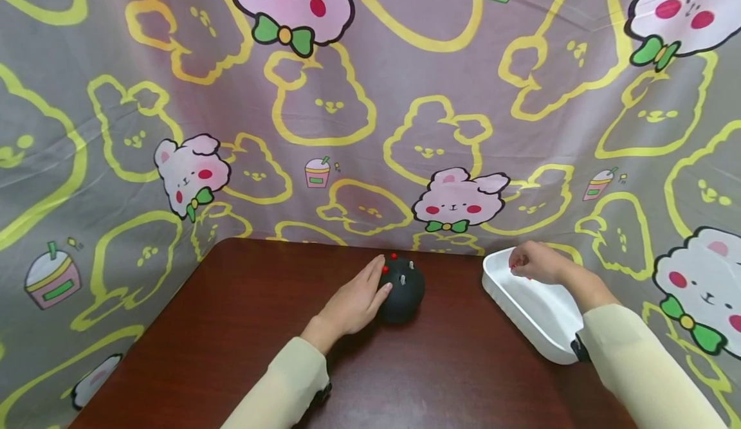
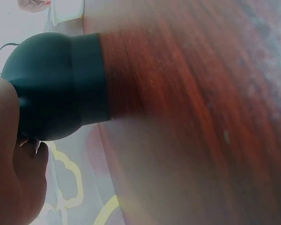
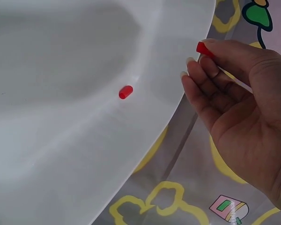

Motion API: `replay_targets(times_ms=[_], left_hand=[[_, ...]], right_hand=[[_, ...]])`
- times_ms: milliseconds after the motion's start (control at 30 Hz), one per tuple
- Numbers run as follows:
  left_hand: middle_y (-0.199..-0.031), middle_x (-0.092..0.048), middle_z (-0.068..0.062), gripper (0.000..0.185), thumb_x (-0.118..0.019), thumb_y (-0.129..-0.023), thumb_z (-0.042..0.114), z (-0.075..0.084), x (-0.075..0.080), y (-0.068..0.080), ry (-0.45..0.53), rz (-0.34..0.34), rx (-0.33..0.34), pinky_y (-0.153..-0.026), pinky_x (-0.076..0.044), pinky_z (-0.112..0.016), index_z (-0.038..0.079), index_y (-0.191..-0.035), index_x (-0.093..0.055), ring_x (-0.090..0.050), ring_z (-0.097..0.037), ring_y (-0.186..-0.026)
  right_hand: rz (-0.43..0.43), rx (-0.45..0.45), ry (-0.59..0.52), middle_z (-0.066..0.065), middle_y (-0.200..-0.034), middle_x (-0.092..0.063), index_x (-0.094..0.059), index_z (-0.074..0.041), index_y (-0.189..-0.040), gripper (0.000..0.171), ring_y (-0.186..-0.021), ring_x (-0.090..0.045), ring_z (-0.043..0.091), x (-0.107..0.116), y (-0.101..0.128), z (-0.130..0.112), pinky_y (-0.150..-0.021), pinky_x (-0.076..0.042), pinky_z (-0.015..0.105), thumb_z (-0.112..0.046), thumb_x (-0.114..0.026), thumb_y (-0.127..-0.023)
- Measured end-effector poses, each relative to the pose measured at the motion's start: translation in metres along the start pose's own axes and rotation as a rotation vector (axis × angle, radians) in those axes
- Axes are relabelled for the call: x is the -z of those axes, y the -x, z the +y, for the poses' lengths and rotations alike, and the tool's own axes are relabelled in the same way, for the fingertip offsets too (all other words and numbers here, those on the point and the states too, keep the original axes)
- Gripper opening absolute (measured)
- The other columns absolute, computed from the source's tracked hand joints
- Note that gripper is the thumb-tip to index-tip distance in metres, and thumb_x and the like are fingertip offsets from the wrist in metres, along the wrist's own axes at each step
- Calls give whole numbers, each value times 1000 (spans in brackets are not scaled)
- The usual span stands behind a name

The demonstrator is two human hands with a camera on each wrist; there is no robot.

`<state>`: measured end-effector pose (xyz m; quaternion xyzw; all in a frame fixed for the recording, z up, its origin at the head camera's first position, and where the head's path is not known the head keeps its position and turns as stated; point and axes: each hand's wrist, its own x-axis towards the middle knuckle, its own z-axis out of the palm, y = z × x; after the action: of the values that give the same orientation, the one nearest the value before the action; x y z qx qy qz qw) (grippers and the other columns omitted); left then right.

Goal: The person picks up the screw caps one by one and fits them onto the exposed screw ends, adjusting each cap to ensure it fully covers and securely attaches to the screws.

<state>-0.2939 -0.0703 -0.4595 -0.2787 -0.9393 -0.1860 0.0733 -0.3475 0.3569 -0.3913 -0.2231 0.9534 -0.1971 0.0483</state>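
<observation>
1. Resting against the near-left side of a black round holder, the left hand has straight, relaxed fingers laid flat on it; nothing gripped.
2. Holder sits on the dark red-brown table, toward the far middle, with small red pegs and a pale one sticking up from its top.
3. Left wrist view: holder shows as a bulbous black shape on the table edge, palm touching it; fingers mostly out of frame.
4. Right hand hovers over the far end of a white tray, fingers curled.
5. Right wrist view: right hand pinches a red peg between thumb and fingertips, held just beside the tray's rim, over the cloth.
6. Another red peg lies loose inside the tray, near the rim.
7. Tray sits at the table's right edge, well apart from the holder.
8. Cartoon bunny-print cloth hangs behind and around the table.
</observation>
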Motion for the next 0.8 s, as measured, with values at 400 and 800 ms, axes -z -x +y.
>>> replay_targets(times_ms=[400, 800], left_hand=[[-170, -21, -9, 72, -30, -110, 53, 0, 2, 0, 3, 8, -7, -122, -29, -38, 7, -164, -17, -26, -19, -154], [-169, -22, -11, 72, -30, -110, 52, 0, 0, 0, 12, 17, -18, -122, -29, -39, 5, -164, -18, -27, -21, -154]], right_hand=[[38, 2, 22, 2, -72, -64, -72, -2, -92, 4, -59, -57, 13, 5, 2, -15, -59, -48, 32, -6, -70, -92], [104, 86, 63, -5, -74, -66, -73, -5, -90, 4, -66, -56, 10, 5, 1, -34, -60, -49, 32, -8, -72, -93]])
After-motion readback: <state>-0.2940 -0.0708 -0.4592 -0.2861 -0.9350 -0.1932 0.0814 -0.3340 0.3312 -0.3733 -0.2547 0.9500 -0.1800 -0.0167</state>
